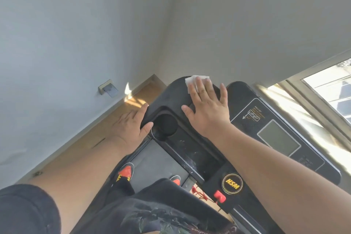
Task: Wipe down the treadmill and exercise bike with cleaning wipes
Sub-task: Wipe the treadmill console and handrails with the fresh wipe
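The black treadmill console [197, 150] fills the lower middle, with a grey display [278, 139] on its right part and a round cup holder [166, 125] on the left. My right hand [208, 106] lies flat with straight, spread fingers, pressing a white wipe [191, 81] onto the console's far left corner. Only the wipe's far edge shows beyond the fingers. My left hand [133, 124] grips the console's left end beside the cup holder, thumb on top and fingers down the outer side.
A grey belt [155, 159] runs under the console, with my feet in orange-toed shoes [126, 171] on it. A red safety key [219, 195] and a round HSM badge [232, 184] sit near me. Wood floor and white walls lie left; a bright window [326, 89] is right.
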